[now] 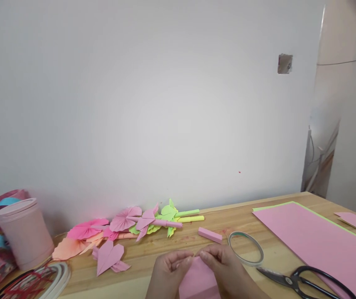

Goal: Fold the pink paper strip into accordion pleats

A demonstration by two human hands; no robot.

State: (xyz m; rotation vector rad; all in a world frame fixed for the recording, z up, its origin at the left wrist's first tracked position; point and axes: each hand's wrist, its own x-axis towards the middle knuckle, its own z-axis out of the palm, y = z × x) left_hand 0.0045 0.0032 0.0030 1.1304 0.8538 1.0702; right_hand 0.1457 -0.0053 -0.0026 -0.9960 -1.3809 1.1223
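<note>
Low in the head view, my left hand (173, 272) and my right hand (219, 265) come together at the top edge of a piece of pink paper (199, 280). Thumbs and fingertips of both hands pinch that edge, close to each other. The paper hangs toward me, and its lower part runs out of the frame. Just beyond my right hand lie a small folded pink paper strip (210, 235) and a roll of tape (246, 248) on its side. Black-handled scissors (293, 281) rest to the right, blades pointing left.
Folded paper flowers with rolled stems (162, 223) lie along the wall, and a pink folded heart shape (111, 258) sits nearer. Pink sheets (313, 245) over green ones cover the right side. At left stand a pink canister (25, 234) and white looped cords (60, 280).
</note>
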